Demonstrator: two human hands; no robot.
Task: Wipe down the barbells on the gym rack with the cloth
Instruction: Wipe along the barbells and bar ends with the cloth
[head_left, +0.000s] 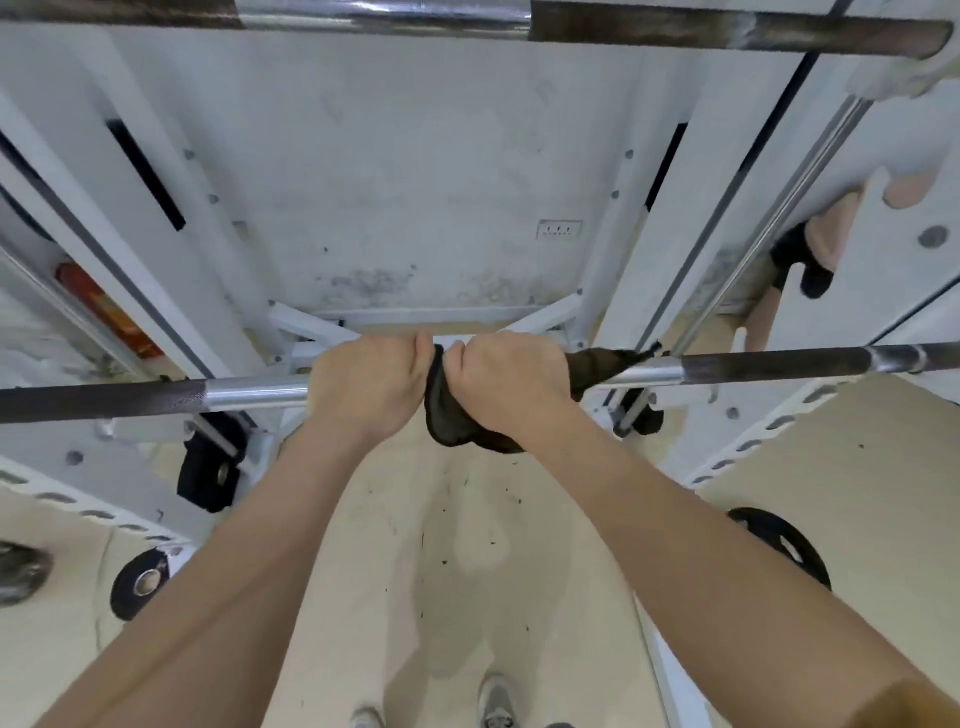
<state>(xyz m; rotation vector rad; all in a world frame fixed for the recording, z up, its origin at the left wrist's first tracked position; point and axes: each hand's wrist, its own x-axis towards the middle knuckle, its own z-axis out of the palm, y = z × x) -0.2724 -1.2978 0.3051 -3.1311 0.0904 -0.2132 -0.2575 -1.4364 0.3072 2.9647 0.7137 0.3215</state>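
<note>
1. Both hands sit side by side at the middle of the lower barbell (156, 397), knuckles up and thumbs almost touching.
2. Fingers of the left hand (366, 387) curl over the bare shiny part of the bar.
3. Next to it, the right hand (511, 387) clamps a dark cloth (449, 415) round the bar.
4. Part of the cloth bunches and hangs below the bar between the 2 wrists, and another end sticks out along the bar past the right hand.
5. This barbell lies level across the white rack (223, 244), its dark rough grip sections showing on both sides of the hands.
6. A 2nd barbell (727, 32) rests higher on the rack, along the top edge of the view.
7. A scuffed white wall (415, 182) with a socket (558, 229) stands behind the rack.
8. On the pale floor (779, 457) lie a black weight plate (784, 548) at right and a smaller plate (139, 582) at left.
9. Light shoes (496, 699) show at the bottom edge.
</note>
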